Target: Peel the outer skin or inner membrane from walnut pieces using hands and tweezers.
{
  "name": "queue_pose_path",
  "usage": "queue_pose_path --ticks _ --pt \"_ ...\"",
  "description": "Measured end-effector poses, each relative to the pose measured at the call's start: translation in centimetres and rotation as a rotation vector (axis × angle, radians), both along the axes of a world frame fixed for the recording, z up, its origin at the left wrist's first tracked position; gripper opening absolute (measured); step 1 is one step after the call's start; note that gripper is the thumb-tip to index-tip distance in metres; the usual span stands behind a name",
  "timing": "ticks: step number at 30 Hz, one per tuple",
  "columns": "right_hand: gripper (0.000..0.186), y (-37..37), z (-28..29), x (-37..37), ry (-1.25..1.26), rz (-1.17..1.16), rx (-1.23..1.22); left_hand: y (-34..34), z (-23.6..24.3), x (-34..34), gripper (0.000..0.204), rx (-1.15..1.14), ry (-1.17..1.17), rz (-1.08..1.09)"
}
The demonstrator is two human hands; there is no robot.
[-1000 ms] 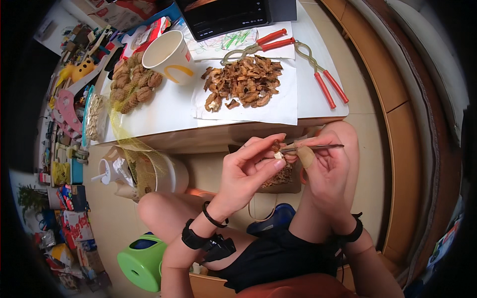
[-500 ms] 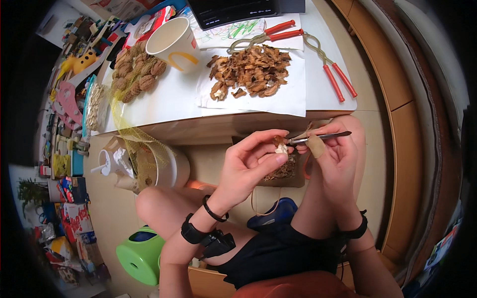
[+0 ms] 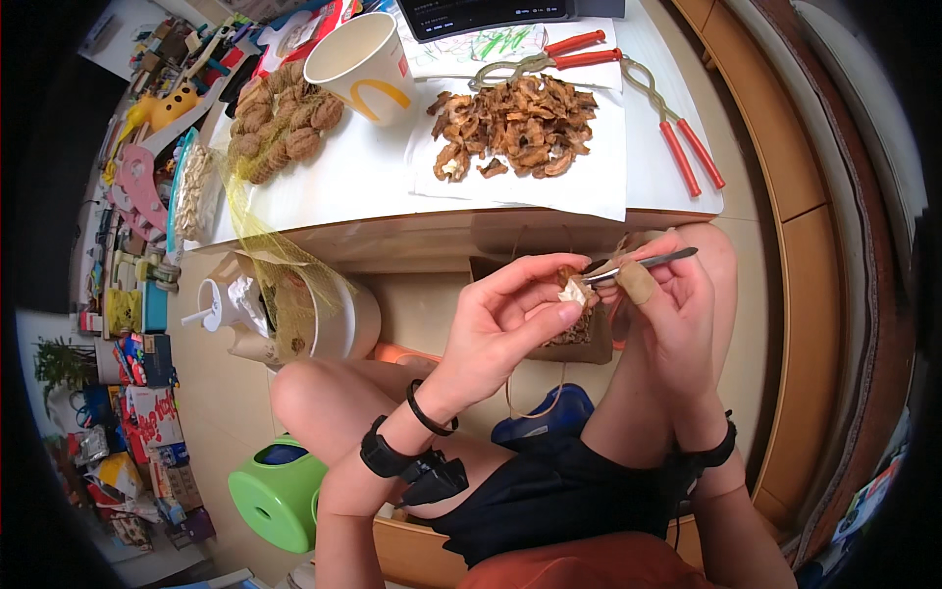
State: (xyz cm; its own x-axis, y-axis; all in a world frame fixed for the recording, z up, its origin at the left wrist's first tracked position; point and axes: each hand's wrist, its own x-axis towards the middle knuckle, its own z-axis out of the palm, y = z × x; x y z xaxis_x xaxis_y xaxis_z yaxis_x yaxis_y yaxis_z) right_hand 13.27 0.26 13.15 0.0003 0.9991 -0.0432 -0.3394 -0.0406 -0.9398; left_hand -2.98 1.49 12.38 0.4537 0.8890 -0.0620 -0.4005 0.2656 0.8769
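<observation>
Over the gap between my knees and the table, my left hand (image 3: pixel 510 312) pinches a walnut piece (image 3: pixel 574 289), pale on one face and brown-skinned on the other. My right hand (image 3: pixel 672 299) grips a slim metal tool (image 3: pixel 655 259) like a pick; its inner tip touches or nearly touches the walnut piece. A tan wrap (image 3: pixel 636 283) covers a digit of the right hand. Underneath, a brown bag or box (image 3: pixel 579 350) containing small shell bits is partly hidden by my hands. A heap of brown walnut kernels (image 3: pixel 525 123) lies on white paper (image 3: pixel 599 191) on the table.
Two red-handled nutcracker pliers (image 3: pixel 677 147) lie at the table's right. Left of the heap stand a paper cup (image 3: pixel 363 74) and whole walnuts (image 3: pixel 285 123) in yellow netting. A white bin (image 3: pixel 343 319) and a green stool (image 3: pixel 280 496) stand on the left floor.
The view has shifted a little, so the table things sit slightly right and higher. The walnut piece has turned between my left fingers, showing more pale flesh; the tool's tip stays against or close to it.
</observation>
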Motion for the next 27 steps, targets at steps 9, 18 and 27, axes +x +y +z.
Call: queue_pose_path --ticks 9,18,27 --pt "0.008 0.1 -0.6 0.4 0.153 0.008 -0.068 0.1 0.0 -0.1 0.036 -0.140 -0.031 -0.030" --pt "0.006 0.4 -1.3 0.7 0.511 0.117 -0.192 0.0 -0.1 -0.1 0.039 -0.257 -0.212 -0.076" --pt "0.006 0.2 -1.2 0.4 0.357 0.031 -0.173 -0.2 0.1 -0.7 0.035 -0.220 -0.256 -0.072"
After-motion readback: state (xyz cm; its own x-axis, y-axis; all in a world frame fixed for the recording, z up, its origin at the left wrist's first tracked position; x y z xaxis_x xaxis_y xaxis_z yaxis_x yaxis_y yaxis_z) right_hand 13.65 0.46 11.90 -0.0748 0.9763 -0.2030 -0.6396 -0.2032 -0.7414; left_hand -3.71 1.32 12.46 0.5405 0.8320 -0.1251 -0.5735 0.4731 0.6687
